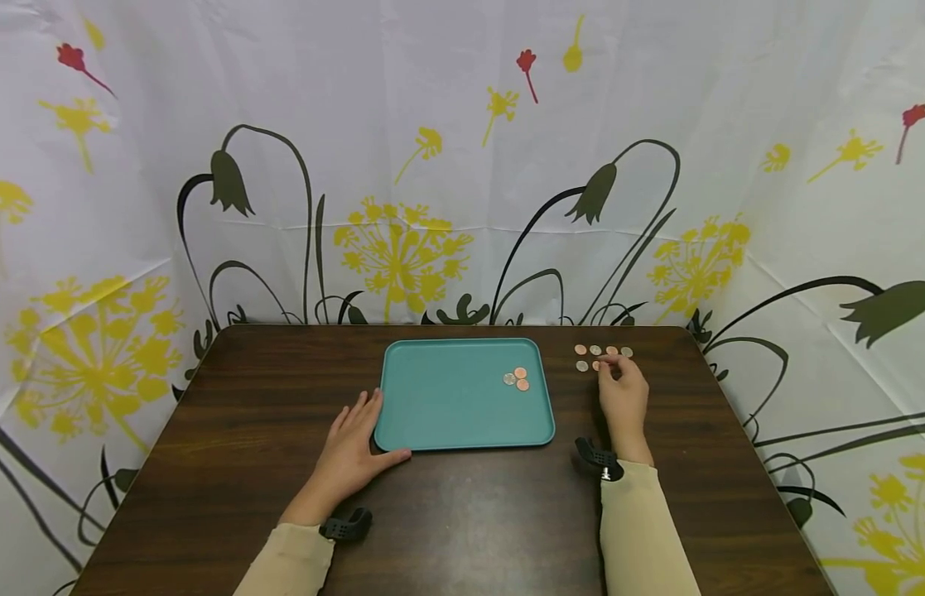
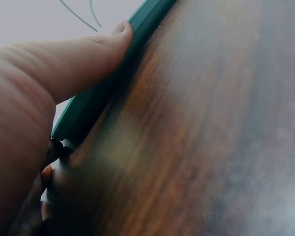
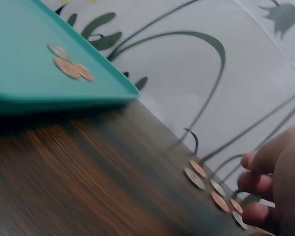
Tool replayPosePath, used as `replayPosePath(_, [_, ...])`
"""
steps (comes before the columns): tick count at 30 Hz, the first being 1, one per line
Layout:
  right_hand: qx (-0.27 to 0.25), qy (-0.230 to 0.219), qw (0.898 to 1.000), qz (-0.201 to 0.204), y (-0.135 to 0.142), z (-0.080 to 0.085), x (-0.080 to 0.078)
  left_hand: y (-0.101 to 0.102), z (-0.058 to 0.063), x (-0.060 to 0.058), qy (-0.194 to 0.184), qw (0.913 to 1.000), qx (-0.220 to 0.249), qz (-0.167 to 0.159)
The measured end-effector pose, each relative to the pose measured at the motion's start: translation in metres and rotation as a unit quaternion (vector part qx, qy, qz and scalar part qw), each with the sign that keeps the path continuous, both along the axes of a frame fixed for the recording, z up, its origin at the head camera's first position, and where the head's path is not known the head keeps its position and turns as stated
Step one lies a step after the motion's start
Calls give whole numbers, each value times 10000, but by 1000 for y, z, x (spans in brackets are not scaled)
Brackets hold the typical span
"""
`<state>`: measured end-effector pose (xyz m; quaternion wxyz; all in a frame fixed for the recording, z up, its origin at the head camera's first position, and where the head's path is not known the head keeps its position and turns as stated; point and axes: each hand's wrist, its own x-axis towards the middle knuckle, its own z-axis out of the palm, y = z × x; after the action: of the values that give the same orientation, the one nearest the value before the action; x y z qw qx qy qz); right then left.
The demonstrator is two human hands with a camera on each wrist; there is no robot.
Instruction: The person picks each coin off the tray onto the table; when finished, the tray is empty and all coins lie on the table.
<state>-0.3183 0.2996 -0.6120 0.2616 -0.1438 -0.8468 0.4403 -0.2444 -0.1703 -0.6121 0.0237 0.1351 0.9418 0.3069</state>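
Note:
A teal rectangular tray [image 1: 455,406] lies on the table, with two copper coins [image 1: 522,385] and one silver coin [image 1: 509,379] grouped at its right side. My left hand [image 1: 350,455] rests at the tray's front left corner, fingers spread along the left side and the thumb against the front rim. Right of the tray, several copper and silver coins [image 1: 582,366] lie in two short rows. Over these coins is my right hand [image 1: 624,401], its fingers bent downward. In the right wrist view no coin shows between its thumb and fingers [image 3: 255,183]. Some coins may be hidden under it.
The dark wood-grain table [image 1: 469,521] ends at the back against a white curtain [image 1: 447,108] printed with flowers. Both wrists wear black bands, the left band [image 1: 346,525] near the front and the right band [image 1: 599,458] beside the tray's corner.

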Motion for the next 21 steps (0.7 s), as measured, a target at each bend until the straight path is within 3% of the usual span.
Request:
replayPosePath(4, [-187,-112,9977,647,-18,1,-3,0,-1,0,17,10000,-29,-8])
replayPosePath(11, [-109,-291,9841,1748,-54,-3,-3,-2,-3,0,42,10000,-25,-12])
replayPosePath(21, [822,-800,9652,2348,-56,-5,-2,-1,0,0,39,10000,3,-9])
